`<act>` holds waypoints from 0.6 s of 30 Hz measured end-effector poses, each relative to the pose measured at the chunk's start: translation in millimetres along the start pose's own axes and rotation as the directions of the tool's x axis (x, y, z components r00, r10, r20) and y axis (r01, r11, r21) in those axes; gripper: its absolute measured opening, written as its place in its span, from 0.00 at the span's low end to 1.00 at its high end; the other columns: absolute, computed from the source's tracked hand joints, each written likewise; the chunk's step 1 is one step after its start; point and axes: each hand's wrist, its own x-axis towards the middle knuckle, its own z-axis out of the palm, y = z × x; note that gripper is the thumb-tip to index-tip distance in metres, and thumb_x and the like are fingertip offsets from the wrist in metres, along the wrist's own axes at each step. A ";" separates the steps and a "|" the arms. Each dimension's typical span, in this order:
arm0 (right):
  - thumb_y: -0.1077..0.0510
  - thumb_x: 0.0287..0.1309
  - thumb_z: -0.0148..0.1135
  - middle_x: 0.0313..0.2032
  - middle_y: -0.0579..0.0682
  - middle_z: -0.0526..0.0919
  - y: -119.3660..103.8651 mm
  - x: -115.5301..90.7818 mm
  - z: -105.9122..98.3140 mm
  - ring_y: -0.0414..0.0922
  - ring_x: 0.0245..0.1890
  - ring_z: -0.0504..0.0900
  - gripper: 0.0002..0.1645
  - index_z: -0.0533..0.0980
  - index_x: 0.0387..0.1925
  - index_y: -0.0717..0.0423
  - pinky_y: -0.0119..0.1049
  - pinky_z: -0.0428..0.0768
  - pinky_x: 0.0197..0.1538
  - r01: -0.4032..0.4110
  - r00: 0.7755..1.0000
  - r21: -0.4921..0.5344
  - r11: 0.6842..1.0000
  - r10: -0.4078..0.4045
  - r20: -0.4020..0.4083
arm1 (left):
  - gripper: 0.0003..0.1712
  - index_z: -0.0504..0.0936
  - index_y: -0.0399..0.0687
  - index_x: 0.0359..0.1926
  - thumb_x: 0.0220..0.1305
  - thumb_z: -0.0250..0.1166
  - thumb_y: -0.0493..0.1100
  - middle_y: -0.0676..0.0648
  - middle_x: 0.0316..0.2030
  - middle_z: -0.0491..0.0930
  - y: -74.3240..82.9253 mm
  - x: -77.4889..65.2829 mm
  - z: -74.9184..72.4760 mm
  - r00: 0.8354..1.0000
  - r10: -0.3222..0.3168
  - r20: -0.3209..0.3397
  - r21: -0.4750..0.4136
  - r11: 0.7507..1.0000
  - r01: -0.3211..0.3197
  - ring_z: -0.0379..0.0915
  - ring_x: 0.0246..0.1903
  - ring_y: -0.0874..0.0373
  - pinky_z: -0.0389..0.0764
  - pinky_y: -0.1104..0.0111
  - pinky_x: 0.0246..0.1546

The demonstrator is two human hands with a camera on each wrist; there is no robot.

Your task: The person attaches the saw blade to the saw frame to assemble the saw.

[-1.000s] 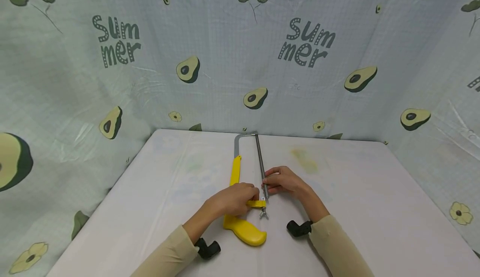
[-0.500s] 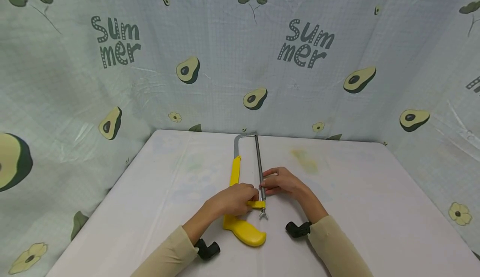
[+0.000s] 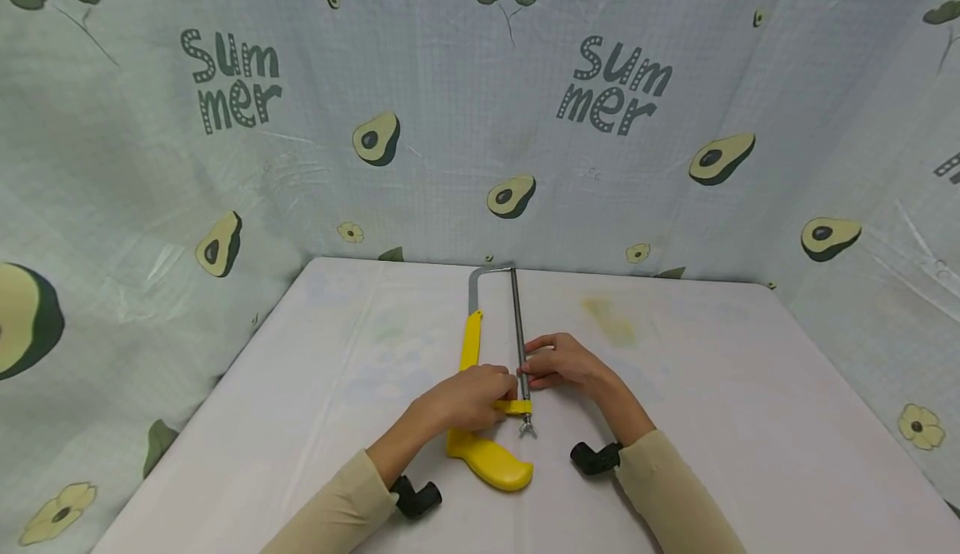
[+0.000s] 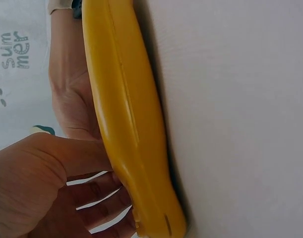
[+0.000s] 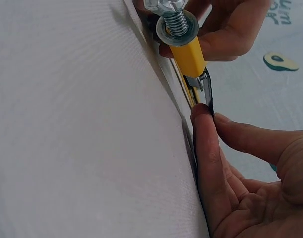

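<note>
A hacksaw with a yellow handle (image 3: 495, 464) and a grey front bow (image 3: 473, 291) lies on the table. My left hand (image 3: 468, 400) grips its yellow frame by the near arm, fingers curled out of sight in the head view. Between right thumb and fingers, my right hand (image 3: 566, 362) pinches the steel blade (image 3: 517, 312) close to its near end. In the right wrist view the blade end (image 5: 209, 91) meets the yellow arm (image 5: 189, 58) beside a small metal pin. A wing nut (image 3: 527, 427) on a threaded bolt (image 5: 176, 24) sticks out of that arm.
The white table (image 3: 712, 387) carries a faint yellow stain (image 3: 609, 321) right of the saw. A printed curtain (image 3: 435, 54) rises behind the table and along both sides. Black camera mounts (image 3: 596, 458) sit at both wrists, just over the tabletop.
The blade's near end has shifted slightly left and now lines up with the end of the yellow arm. My right hand moved with it; the left hand stayed in place.
</note>
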 end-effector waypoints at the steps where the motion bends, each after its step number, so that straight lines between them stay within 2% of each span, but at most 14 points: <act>1: 0.62 0.64 0.65 0.39 0.54 0.89 -0.5 0.3 0.3 0.39 0.29 0.87 0.33 0.66 0.66 0.70 0.31 0.86 0.38 -0.003 1.000 0.001 1.000 0.003 -0.001 | 0.09 0.84 0.50 0.47 0.68 0.70 0.42 0.53 0.42 0.81 -0.2 0.2 0.0 1.000 0.000 0.000 0.001 1.000 0.000 0.72 0.38 0.63 0.80 0.70 0.51; 13: 0.64 0.63 0.63 0.37 0.55 0.89 -4.1 0.0 0.3 0.39 0.27 0.86 0.31 0.67 0.64 0.73 0.33 0.87 0.36 0.018 1.000 -0.022 1.000 -0.018 0.000 | 0.09 0.81 0.48 0.47 0.67 0.69 0.39 0.54 0.38 0.77 -0.3 1.2 0.0 1.000 -0.010 0.005 -0.007 1.000 0.010 0.68 0.35 0.62 0.75 0.73 0.43; 18: 0.62 0.64 0.67 0.33 0.55 0.88 -3.0 -1.0 -1.8 0.39 0.26 0.87 0.31 0.69 0.64 0.71 0.34 0.87 0.36 -0.009 1.000 -0.039 0.999 0.009 -0.015 | 0.10 0.81 0.49 0.47 0.66 0.69 0.37 0.55 0.37 0.77 0.9 1.7 -0.2 1.000 -0.016 0.013 -0.013 1.000 0.016 0.68 0.35 0.62 0.74 0.73 0.42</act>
